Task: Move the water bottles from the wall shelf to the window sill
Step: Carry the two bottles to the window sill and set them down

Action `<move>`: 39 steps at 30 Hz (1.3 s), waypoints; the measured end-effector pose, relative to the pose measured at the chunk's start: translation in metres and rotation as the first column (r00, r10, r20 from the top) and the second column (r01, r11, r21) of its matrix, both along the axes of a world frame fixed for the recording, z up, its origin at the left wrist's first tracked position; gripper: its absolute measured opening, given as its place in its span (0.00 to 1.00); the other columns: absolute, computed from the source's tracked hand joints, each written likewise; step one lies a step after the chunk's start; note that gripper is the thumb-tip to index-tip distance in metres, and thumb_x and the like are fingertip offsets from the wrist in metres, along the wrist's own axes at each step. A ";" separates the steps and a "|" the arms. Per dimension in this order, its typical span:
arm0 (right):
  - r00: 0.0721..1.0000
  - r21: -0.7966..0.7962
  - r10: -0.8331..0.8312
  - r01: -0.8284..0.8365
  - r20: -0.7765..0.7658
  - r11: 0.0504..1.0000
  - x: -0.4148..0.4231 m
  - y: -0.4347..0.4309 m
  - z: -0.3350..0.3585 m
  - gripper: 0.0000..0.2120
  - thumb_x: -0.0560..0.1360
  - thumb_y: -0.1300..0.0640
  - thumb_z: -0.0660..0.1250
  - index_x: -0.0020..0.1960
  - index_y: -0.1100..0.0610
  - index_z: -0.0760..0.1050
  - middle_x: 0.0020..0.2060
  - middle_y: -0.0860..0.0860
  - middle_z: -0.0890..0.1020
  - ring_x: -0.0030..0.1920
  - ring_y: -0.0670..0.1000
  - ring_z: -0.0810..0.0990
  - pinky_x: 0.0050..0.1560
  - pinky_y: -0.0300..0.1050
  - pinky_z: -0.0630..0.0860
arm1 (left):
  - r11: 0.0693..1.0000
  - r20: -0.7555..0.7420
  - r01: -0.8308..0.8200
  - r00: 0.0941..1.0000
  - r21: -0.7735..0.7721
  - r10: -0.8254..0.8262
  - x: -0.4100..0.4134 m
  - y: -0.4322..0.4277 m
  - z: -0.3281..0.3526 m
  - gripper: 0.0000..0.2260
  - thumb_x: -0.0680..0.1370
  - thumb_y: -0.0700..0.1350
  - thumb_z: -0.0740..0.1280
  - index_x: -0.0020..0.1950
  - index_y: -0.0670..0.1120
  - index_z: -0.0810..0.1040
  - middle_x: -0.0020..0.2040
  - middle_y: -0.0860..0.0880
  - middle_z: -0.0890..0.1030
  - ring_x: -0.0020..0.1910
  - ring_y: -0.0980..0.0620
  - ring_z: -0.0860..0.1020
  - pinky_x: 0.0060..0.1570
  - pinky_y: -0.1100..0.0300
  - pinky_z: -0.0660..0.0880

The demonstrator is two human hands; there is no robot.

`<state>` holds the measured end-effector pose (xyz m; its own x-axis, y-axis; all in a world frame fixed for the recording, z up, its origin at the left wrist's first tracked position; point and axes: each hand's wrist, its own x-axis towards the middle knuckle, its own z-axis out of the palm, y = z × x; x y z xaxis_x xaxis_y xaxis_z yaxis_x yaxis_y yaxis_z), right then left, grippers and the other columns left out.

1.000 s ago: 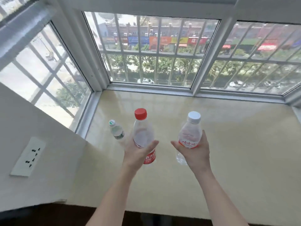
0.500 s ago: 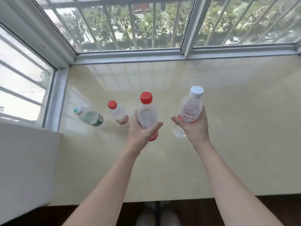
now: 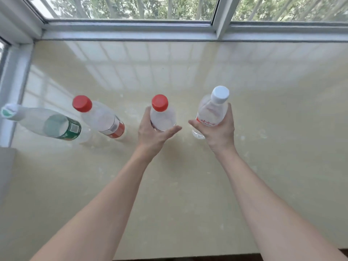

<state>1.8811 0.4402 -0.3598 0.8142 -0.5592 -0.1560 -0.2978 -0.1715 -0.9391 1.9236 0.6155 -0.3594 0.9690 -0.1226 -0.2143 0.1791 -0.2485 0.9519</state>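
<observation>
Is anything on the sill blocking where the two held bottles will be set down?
Nothing visible. The sill under the left hand and right hand is bare; the standing bottles are off to the left.

Each hand grips a bottle over the sill [image 3: 188, 72]: left hand [image 3: 152, 134] red-capped bottle [image 3: 162, 115], right hand [image 3: 218, 132] white-capped bottle [image 3: 212, 110].

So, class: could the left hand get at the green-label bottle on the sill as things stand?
Probably not yet: the left hand is full with a red-capped bottle, and another red-capped bottle stands between it and the green-label bottle.
</observation>
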 end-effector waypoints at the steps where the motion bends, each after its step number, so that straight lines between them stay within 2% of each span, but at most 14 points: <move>1: 1.000 0.004 0.000 0.000 -0.003 1.000 0.000 0.000 -0.005 0.32 0.60 0.53 0.85 0.57 0.52 0.71 0.50 0.42 0.81 0.53 0.43 0.80 0.53 0.39 0.76 | 1.000 -0.004 0.016 1.000 0.001 -0.016 0.001 -0.001 -0.005 0.26 0.64 0.46 0.82 0.56 0.53 0.74 0.50 0.54 0.81 0.50 0.58 0.79 0.50 0.64 0.77; 6: 1.000 -0.006 -0.021 0.021 -0.003 1.000 -0.002 0.002 -0.021 0.34 0.56 0.44 0.83 0.57 0.50 0.70 0.49 0.43 0.80 0.52 0.47 0.80 0.55 0.48 0.78 | 0.997 0.016 0.074 0.997 -0.008 -0.074 0.002 -0.001 -0.022 0.27 0.65 0.45 0.82 0.59 0.50 0.74 0.52 0.49 0.82 0.53 0.50 0.80 0.53 0.56 0.78; 10: 1.000 0.005 -0.012 0.012 -0.013 1.000 -0.008 0.001 -0.028 0.38 0.55 0.44 0.83 0.59 0.53 0.70 0.50 0.49 0.82 0.52 0.53 0.81 0.55 0.56 0.79 | 0.997 0.000 0.057 0.998 0.050 -0.057 -0.001 0.008 -0.038 0.26 0.64 0.44 0.83 0.56 0.53 0.74 0.50 0.54 0.82 0.52 0.52 0.81 0.54 0.54 0.79; 13: 0.999 0.006 -0.025 0.025 -0.026 1.000 -0.011 -0.002 -0.032 0.39 0.55 0.46 0.84 0.60 0.52 0.70 0.52 0.49 0.82 0.54 0.54 0.81 0.56 0.59 0.79 | 0.995 0.022 0.031 0.999 0.099 -0.034 -0.005 0.011 -0.044 0.25 0.65 0.44 0.82 0.54 0.57 0.74 0.50 0.59 0.80 0.51 0.66 0.78 0.51 0.70 0.74; 14: 0.999 0.005 -0.020 0.020 -0.033 1.000 -0.011 -0.004 -0.033 0.39 0.55 0.46 0.84 0.61 0.52 0.70 0.53 0.49 0.82 0.54 0.54 0.82 0.56 0.59 0.79 | 0.993 0.036 0.029 0.999 0.115 -0.033 -0.005 0.011 -0.045 0.25 0.65 0.44 0.82 0.53 0.58 0.73 0.50 0.60 0.80 0.51 0.66 0.77 0.52 0.71 0.73; 18: 0.995 0.018 0.012 -0.010 -0.103 1.000 -0.016 -0.007 -0.040 0.35 0.59 0.52 0.85 0.60 0.53 0.72 0.52 0.47 0.84 0.54 0.47 0.83 0.55 0.45 0.79 | 0.988 0.047 0.043 0.998 0.149 -0.051 -0.002 0.009 -0.049 0.24 0.65 0.44 0.82 0.56 0.48 0.75 0.52 0.50 0.82 0.52 0.61 0.79 0.56 0.70 0.74; 20: 0.990 0.002 0.007 -0.007 -0.142 1.000 -0.018 -0.007 -0.043 0.31 0.61 0.55 0.84 0.59 0.54 0.75 0.50 0.44 0.84 0.49 0.39 0.82 0.49 0.32 0.75 | 0.985 0.045 0.057 0.997 0.164 -0.065 0.000 0.010 -0.050 0.25 0.65 0.44 0.82 0.58 0.48 0.75 0.53 0.52 0.82 0.51 0.68 0.77 0.56 0.72 0.73; 22: 0.987 -0.007 0.002 -0.003 -0.163 1.000 -0.018 -0.006 -0.044 0.29 0.61 0.56 0.84 0.59 0.54 0.76 0.49 0.44 0.84 0.47 0.35 0.81 0.45 0.25 0.72 | 0.979 0.046 0.075 0.995 0.189 -0.085 0.000 0.011 -0.052 0.26 0.65 0.44 0.82 0.57 0.51 0.74 0.53 0.55 0.81 0.51 0.73 0.75 0.56 0.75 0.71; 24: 0.985 -0.009 0.001 -0.003 -0.175 1.000 -0.017 -0.006 -0.045 0.29 0.62 0.56 0.84 0.59 0.55 0.77 0.48 0.42 0.83 0.45 0.32 0.80 0.44 0.23 0.70 | 0.976 0.046 0.087 0.994 0.199 -0.098 0.000 0.012 -0.053 0.26 0.65 0.44 0.82 0.57 0.53 0.73 0.52 0.58 0.80 0.51 0.72 0.76 0.55 0.76 0.70; 28: 0.981 -0.019 0.021 -0.025 -0.193 1.000 -0.017 -0.005 -0.046 0.31 0.61 0.55 0.85 0.60 0.53 0.77 0.48 0.40 0.83 0.44 0.28 0.78 0.43 0.22 0.70 | 0.970 0.003 0.111 0.993 0.215 -0.114 0.002 0.013 -0.056 0.29 0.63 0.46 0.82 0.59 0.53 0.72 0.51 0.64 0.78 0.53 0.63 0.76 0.54 0.71 0.72; 31: 0.962 -0.044 0.096 -0.111 -0.254 0.993 -0.019 -0.007 -0.042 0.35 0.60 0.55 0.85 0.62 0.51 0.74 0.50 0.39 0.81 0.46 0.28 0.77 0.44 0.21 0.69 | 0.961 -0.008 0.142 0.989 0.236 -0.145 0.000 0.021 -0.056 0.40 0.62 0.49 0.82 0.69 0.55 0.67 0.63 0.59 0.76 0.64 0.62 0.73 0.63 0.62 0.70; 33: 0.925 -0.102 0.150 -0.196 -0.349 0.975 -0.025 -0.012 -0.033 0.37 0.61 0.53 0.83 0.65 0.50 0.71 0.55 0.43 0.80 0.54 0.37 0.77 0.49 0.29 0.71 | 0.932 -0.036 0.191 0.981 0.308 -0.189 -0.008 0.033 -0.049 0.45 0.63 0.48 0.81 0.75 0.55 0.61 0.71 0.56 0.69 0.71 0.59 0.67 0.68 0.59 0.66; 36: 0.814 -0.262 0.218 -0.407 -0.538 0.875 -0.039 -0.024 -0.006 0.39 0.66 0.49 0.78 0.73 0.51 0.65 0.64 0.51 0.74 0.66 0.53 0.72 0.62 0.49 0.73 | 0.824 -0.082 0.259 0.964 0.504 -0.254 -0.031 0.051 -0.022 0.44 0.69 0.49 0.78 0.79 0.51 0.56 0.74 0.50 0.65 0.73 0.51 0.65 0.68 0.58 0.65; 39: 0.710 -0.387 0.218 -0.584 -0.669 0.713 -0.054 -0.028 0.036 0.38 0.70 0.49 0.73 0.76 0.50 0.62 0.67 0.52 0.72 0.68 0.56 0.70 0.63 0.51 0.71 | 0.669 -0.050 0.263 0.946 0.695 -0.321 -0.052 0.063 0.019 0.39 0.71 0.51 0.74 0.78 0.50 0.59 0.70 0.48 0.70 0.68 0.46 0.70 0.59 0.52 0.71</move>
<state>1.8273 0.4118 -0.3236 0.8435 -0.3252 -0.4274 -0.4804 -0.8127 -0.3297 1.8716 0.6782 -0.3403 0.9249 -0.2488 -0.2875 -0.0763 -0.8623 0.5006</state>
